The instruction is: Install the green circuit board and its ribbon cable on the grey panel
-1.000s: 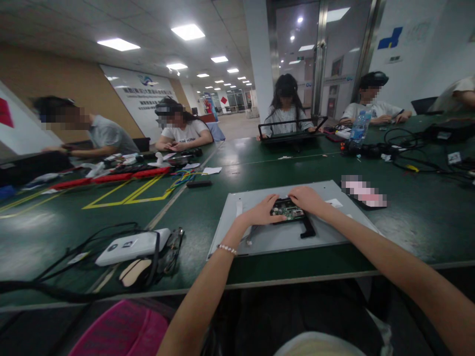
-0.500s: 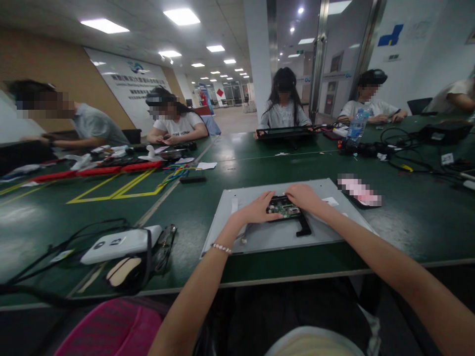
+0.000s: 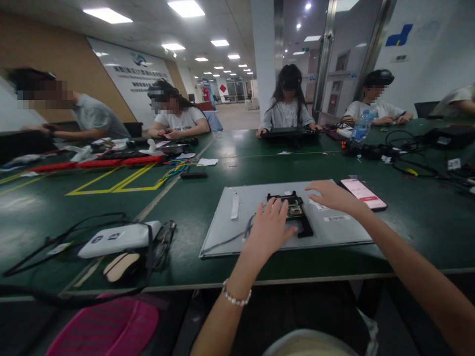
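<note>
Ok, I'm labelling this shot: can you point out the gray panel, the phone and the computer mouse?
Gray panel (image 3: 334, 231): head view, on its bare surface, near right part.
Phone (image 3: 364, 194): head view, on its lit screen.
Computer mouse (image 3: 122, 266): head view, on its beige top.

One grey panel (image 3: 222, 220), one circuit board (image 3: 296, 210), one beaded bracelet (image 3: 236, 299), one lit phone (image 3: 362, 193) and five co-workers (image 3: 289, 111) can be counted.

A beige-topped mouse (image 3: 121, 267) lies beside a white device (image 3: 118, 240), a bottle (image 3: 360, 128) farther back.
</note>
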Demonstrator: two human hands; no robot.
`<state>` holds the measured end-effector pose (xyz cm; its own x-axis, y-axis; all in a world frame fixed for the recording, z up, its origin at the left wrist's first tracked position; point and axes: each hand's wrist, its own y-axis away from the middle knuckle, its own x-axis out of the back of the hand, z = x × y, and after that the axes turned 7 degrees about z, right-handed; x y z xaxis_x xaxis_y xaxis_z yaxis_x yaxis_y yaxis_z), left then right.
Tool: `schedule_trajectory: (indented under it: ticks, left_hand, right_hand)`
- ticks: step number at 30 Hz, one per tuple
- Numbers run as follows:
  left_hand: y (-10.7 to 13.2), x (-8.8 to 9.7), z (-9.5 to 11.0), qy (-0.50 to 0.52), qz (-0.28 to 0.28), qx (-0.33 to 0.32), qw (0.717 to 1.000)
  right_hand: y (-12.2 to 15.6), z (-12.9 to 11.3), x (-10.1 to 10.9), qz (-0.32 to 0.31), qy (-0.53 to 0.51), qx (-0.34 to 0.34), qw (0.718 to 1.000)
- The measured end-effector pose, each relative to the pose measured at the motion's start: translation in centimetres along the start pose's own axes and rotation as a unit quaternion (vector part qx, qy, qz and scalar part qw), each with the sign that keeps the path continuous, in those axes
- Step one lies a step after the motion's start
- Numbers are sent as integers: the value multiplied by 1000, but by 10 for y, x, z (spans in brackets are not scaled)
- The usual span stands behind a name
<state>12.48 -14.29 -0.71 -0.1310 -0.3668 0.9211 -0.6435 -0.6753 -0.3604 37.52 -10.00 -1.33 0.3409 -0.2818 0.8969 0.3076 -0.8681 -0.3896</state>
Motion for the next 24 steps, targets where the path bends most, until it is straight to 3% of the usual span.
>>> schedule_trajectory:
  ticks: [4,8,20,24]
  left_hand:
    - [13,-11,32,1,38,70,997]
    - [18,-28,44,20,58,91,994]
    - [24,-34,50,38,69,100,992]
    - [24,-31,51,43,67,101,992]
  right_hand:
    - [29,27,-10,4,3,-54,999]
    - [38,34,-23,-4,13,-65,998]
    - [32,-10,-28,-14,166,-9,986]
    - [33,-15,-26,5,142,-22,990]
